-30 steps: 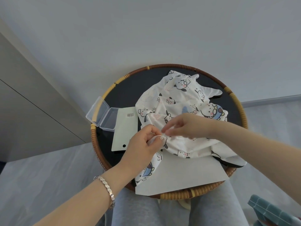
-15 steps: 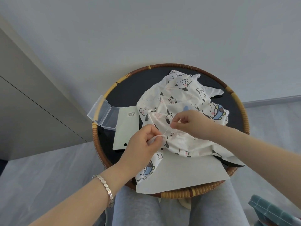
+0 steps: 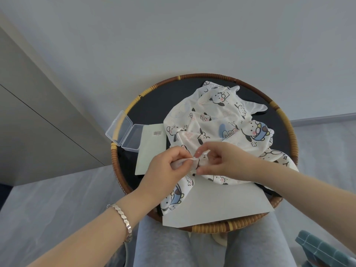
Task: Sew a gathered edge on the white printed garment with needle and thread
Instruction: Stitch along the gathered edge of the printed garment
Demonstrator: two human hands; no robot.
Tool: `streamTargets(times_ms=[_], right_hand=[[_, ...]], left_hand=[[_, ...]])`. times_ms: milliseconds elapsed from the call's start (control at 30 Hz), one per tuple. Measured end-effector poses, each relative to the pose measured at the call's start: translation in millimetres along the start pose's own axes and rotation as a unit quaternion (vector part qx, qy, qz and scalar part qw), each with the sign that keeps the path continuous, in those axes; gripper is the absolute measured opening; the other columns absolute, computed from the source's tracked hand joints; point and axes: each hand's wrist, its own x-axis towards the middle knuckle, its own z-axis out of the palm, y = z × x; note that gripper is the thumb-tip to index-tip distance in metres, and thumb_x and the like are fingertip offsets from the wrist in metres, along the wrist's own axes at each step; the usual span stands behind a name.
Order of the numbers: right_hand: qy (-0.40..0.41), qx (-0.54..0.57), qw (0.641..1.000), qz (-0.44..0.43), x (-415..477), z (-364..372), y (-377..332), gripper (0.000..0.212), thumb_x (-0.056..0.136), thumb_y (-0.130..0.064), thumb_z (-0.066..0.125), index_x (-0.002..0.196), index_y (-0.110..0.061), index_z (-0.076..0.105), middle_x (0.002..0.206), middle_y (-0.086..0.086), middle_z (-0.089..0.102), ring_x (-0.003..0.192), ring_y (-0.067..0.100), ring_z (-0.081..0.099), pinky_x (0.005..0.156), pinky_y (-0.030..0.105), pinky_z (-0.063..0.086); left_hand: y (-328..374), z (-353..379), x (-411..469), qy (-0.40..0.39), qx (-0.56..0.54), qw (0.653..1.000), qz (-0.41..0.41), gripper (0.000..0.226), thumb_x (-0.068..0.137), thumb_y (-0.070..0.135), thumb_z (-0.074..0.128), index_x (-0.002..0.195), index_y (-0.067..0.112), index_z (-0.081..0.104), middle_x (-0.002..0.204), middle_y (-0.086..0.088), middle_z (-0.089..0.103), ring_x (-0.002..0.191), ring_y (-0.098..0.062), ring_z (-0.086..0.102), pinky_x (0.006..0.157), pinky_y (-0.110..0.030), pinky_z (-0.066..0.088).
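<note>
Stitching step, gathered edge. Garment [image 3: 212,116]: heaped across the right half of the surface [image 3: 289,132], one corner trailing toward its near rim. Left hand [image 3: 165,168]: grips a bunched fold above the surface's middle. Right hand [image 3: 221,160]: fingers curled, pinching that same fold; needle and thread too small to discern. Next, likely: draw thread through, keeping gathers tight.

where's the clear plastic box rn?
Head view: the open clear plastic box sits at the left edge of the round rattan tray, with its lid hanging over the rim and the pale barcode card right beside it.
</note>
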Motion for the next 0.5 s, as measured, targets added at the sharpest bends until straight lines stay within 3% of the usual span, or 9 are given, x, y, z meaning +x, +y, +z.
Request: streamTargets(times_ms=[100,200,400,500], right_hand=[[0.052,-0.048,0.997,-0.017,-1.0,3.0,6.3,0.014,0.08,-0.029,0.07,0.075,-0.034,0.058,0.048,-0.01,0.033,0.045,0.006,0.034,0.05,0.015,0.029],[0.078,-0.078,0.994,-0.024,-2.9,3.6,6.3,0.015,0.081,-0.028,0.068,0.071,-0.033,0.058,0.049,-0.008,0.032,0.047,0.007,0.035,0.049,0.018,0.029],[0.077,-0.127,0.988,-0.032,-4.9,2.3,3.5,0.007,0.083,-0.035,0.065,0.082,-0.032,0.059,0.052,-0.009,0.033,0.049,0.003,0.04,0.051,0.017,0.031],[0.049,-0.128,0.99,-0.043,-6.2,0.4,0.6,0.012,0.088,-0.041,0.052,0.094,-0.03,0.052,0.057,-0.01,0.035,0.051,0.004,0.039,0.053,0.019,0.032]], left_hand=[[-1.0,-3.3,-1.1,0.002,0.033,0.999,-0.003,0.016,0.082,0.015,0.068,0.076,0.029,0.063,0.077,0.009,0.067,0.074,0.0,0.06,0.064,-0.007,0.044],[-1.3,-6.3,-1.8,0.004,0.054,0.999,-0.008,0.013,0.08,0.016,0.069,0.075,0.026,0.063,0.078,0.009,0.067,0.076,-0.001,0.06,0.066,-0.007,0.044],[-1.8,-8.0,-4.1,0.008,0.061,0.998,-0.006,0.012,0.081,0.011,0.066,0.077,0.023,0.063,0.078,0.006,0.068,0.074,-0.004,0.06,0.066,-0.013,0.047],[-2.1,-8.9,-6.8,0.008,0.059,0.998,0.002,0.011,0.081,0.011,0.066,0.078,0.021,0.063,0.077,0.006,0.067,0.074,-0.004,0.06,0.064,-0.011,0.046]])
